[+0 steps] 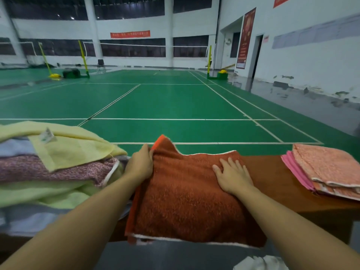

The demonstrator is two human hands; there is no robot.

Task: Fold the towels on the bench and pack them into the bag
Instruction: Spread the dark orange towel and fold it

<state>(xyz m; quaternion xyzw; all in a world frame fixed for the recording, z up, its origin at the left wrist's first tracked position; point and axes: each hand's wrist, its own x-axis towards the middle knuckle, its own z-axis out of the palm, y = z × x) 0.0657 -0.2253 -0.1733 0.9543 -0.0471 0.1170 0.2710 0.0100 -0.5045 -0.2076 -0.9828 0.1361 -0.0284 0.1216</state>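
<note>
From the head view I see the rust-orange towel, thick fuzzy terry with a white hem, lying mid-bench, its long axis running from near edge to far edge. My left hand pinches its raised far-left corner; my right hand presses flat, fingers spread. A rumpled pile of towels sits toward the left end, folded pink towels toward the right end.

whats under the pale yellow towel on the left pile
Under the pale yellow towel lie a mottled purple towel, a blue cloth and a light green towel. The brown wooden bench beneath the pile is covered there, so nothing lower shows.
</note>
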